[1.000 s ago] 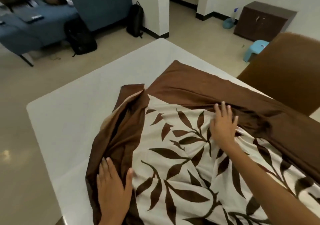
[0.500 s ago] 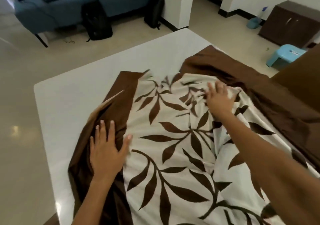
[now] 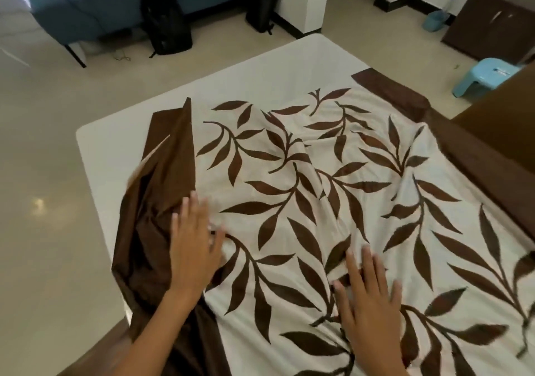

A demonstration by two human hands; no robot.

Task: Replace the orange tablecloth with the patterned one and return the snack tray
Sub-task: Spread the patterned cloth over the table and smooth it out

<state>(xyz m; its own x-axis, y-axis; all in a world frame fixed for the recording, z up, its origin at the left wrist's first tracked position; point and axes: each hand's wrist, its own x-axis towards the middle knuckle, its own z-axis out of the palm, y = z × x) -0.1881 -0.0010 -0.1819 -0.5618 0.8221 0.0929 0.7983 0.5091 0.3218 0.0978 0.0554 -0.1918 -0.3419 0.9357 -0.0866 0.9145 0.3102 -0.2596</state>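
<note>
We see the patterned tablecloth (image 3: 333,202) spread across the white table (image 3: 202,86): cream cloth printed with dark brown leafy branches, framed by a plain brown border. It is rumpled, with soft folds running through its middle. At nine o'clock the brown border is bunched and folded up into a peak, its pale underside showing. At two o'clock a brown corner lies flat. The table's surface at eleven and twelve o'clock stays uncovered.

A home living room: beyond the white surface (image 3: 231,69) stand a blue sofa (image 3: 95,14), backpacks (image 3: 166,25), a brown cabinet (image 3: 492,19) and a plastic stool (image 3: 483,76).
</note>
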